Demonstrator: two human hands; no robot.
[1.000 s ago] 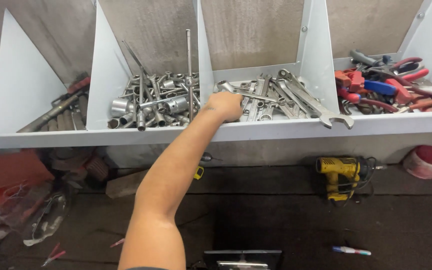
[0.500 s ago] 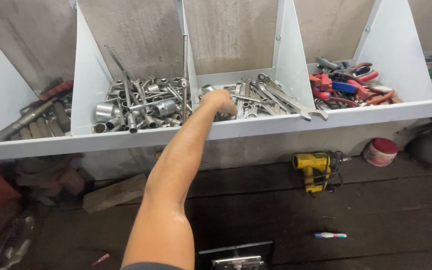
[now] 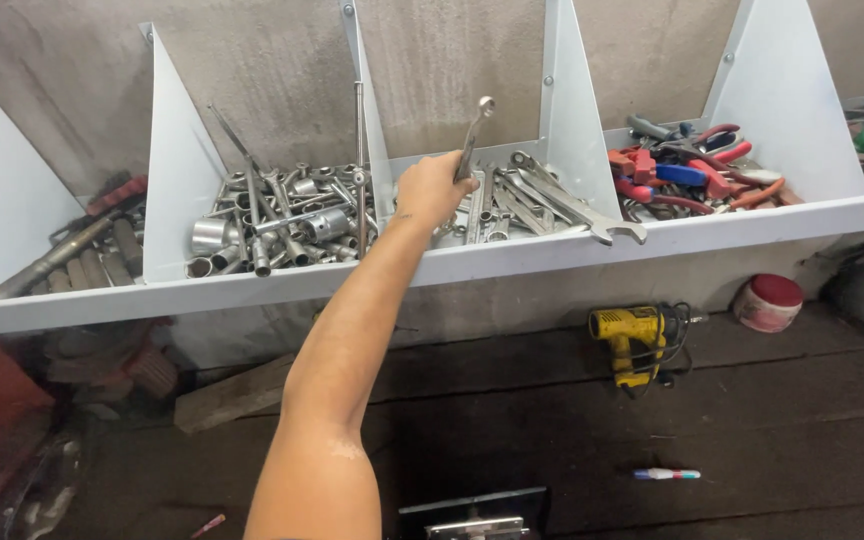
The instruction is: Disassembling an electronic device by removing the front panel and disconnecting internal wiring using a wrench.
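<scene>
Behind everything we see a rough grey wall, with a long white shelf (image 3: 512,262) fixed across it and split into compartments by slanted white dividers (image 3: 567,120). Below lies a dark wooden floor.

From the head camera, our left hand (image 3: 435,188) reaches up to the middle compartment and is clamped on a combination wrench (image 3: 471,137), fingers wrapped round its lower shank. The wrench stands nearly upright, its ring end raised above the hand and against the wall, lifted clear of the pile of wrenches (image 3: 542,205) lying in that same compartment. Our right hand is out of sight.

One compartment to the left we see sockets and extension bars (image 3: 272,220); to the right, red-handled pliers (image 3: 692,175). On the floor sit a yellow cordless drill (image 3: 632,340), a red-topped tin (image 3: 767,302) and a marker pen (image 3: 667,474).
</scene>
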